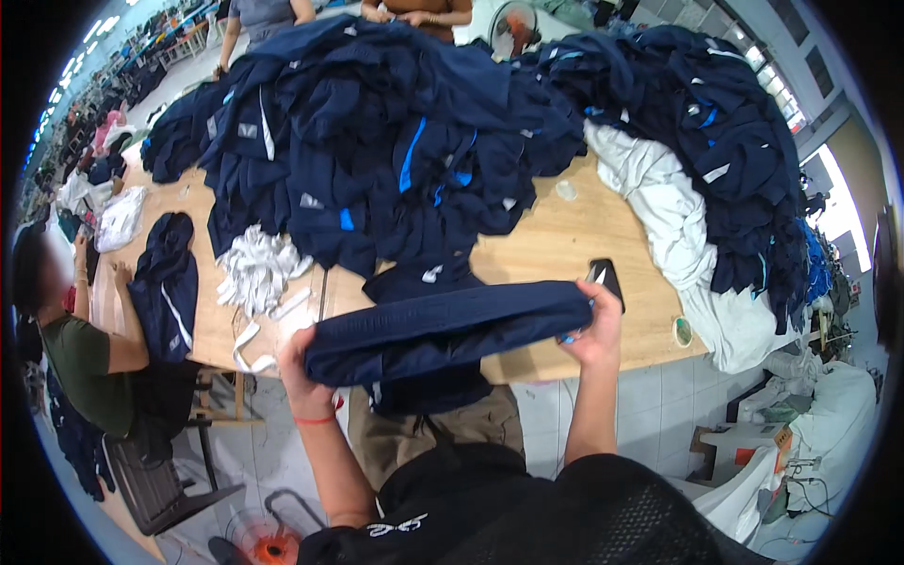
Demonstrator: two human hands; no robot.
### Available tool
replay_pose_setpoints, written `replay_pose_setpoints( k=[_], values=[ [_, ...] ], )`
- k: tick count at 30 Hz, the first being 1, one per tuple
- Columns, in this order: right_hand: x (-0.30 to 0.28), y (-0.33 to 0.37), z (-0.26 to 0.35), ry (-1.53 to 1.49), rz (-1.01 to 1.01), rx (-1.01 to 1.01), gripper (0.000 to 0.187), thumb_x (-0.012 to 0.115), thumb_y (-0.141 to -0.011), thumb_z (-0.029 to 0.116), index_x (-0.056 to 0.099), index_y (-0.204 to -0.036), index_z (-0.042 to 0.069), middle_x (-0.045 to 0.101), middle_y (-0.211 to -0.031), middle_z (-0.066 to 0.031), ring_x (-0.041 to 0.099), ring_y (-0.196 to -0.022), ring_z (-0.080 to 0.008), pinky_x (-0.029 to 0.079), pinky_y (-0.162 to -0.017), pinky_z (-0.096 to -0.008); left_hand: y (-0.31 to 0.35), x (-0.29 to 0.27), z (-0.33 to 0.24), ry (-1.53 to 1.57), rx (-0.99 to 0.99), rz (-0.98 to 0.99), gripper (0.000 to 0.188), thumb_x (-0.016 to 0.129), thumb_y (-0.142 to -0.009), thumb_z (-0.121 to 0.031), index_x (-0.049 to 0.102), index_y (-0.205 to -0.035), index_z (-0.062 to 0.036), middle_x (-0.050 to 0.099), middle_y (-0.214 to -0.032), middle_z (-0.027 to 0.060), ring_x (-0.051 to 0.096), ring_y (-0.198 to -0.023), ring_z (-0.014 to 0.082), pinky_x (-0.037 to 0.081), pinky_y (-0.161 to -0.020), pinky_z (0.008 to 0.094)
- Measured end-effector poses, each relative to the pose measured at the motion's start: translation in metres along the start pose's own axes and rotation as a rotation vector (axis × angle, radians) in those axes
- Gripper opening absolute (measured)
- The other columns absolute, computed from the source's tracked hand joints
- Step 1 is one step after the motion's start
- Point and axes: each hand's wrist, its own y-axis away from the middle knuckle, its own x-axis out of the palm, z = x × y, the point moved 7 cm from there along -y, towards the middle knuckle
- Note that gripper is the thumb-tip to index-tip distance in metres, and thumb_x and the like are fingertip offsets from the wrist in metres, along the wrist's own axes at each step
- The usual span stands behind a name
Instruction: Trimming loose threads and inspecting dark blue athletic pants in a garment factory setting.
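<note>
A navy garment (443,311) with a ribbed, stitched waistband is stretched sideways in front of me, its opening facing me. My left hand (299,365) is closed on one end of the waistband, a thin red band round the wrist. At the other end my right hand (601,328) grips the fabric; a small blue thing shows by its fingers, too small to name. The rest of the garment hangs over the table edge before my legs. Just beyond my right hand lies a dark phone (605,275).
A large pile of navy garments (358,113) covers the table's (556,235) far side. White strips (259,268) lie left, white cloth (650,188) and more navy garments (687,104) right. A co-worker (85,348) sits at left; others stand beyond. A tape roll (682,330) rests near the edge.
</note>
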Motion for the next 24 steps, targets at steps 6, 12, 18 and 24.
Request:
replay_pose_setpoints(
  k=[6, 12, 18, 24],
  values=[
    [-0.005, -0.019, -0.002, 0.043, -0.228, -0.101, 0.01, 0.067, -0.094, 0.021, 0.066, -0.089, 0.012, 0.073, -0.083, -0.0032, 0.068, -0.063, -0.0174, 0.043, -0.042, -0.0306, -0.038, -0.031, -0.002, 0.07, 0.056, -0.06, 0.024, 0.066, -0.099, -0.024, 0.076, -0.111, -0.0061, 0.079, -0.111, 0.0184, 0.077, -0.101, 0.034, 0.061, -0.095, 0.0497],
    [-0.02, -0.01, -0.006, 0.024, -0.247, -0.092, 0.013, 0.071, -0.094, 0.021, 0.073, -0.1, 0.01, 0.079, -0.098, -0.0052, 0.073, -0.077, -0.0206, 0.052, -0.055, -0.0303, -0.033, -0.026, -0.006, 0.16, -0.044, 0.128, 0.033, 0.057, -0.101, -0.021, 0.075, -0.099, 0.0071, 0.078, -0.105, 0.0262, 0.077, -0.097, 0.0406, 0.06, -0.098, 0.0516],
    [-0.029, 0.004, -0.009, 0.057, -0.311, -0.098, 0.013, 0.073, -0.092, 0.017, 0.073, -0.103, 0.01, 0.077, -0.102, -0.0058, 0.074, -0.089, -0.0247, 0.056, -0.074, -0.0391, -0.009, -0.042, -0.017, 0.177, 0.058, 0.038, 0.022, 0.061, -0.096, -0.014, 0.074, -0.103, 0.0034, 0.078, -0.103, 0.0254, 0.078, -0.094, 0.0398, 0.063, -0.091, 0.054],
    [-0.026, 0.003, -0.003, 0.018, -0.223, -0.083, 0.015, 0.073, -0.093, 0.016, 0.073, -0.106, 0.009, 0.077, -0.108, -0.0089, 0.073, -0.102, -0.0282, 0.057, -0.087, -0.0481, 0.003, -0.042, -0.022, 0.1, 0.16, -0.083, 0.017, 0.063, -0.093, -0.011, 0.074, -0.093, 0.0018, 0.078, -0.094, 0.0199, 0.077, -0.086, 0.0351, 0.064, -0.085, 0.0482]
  ],
)
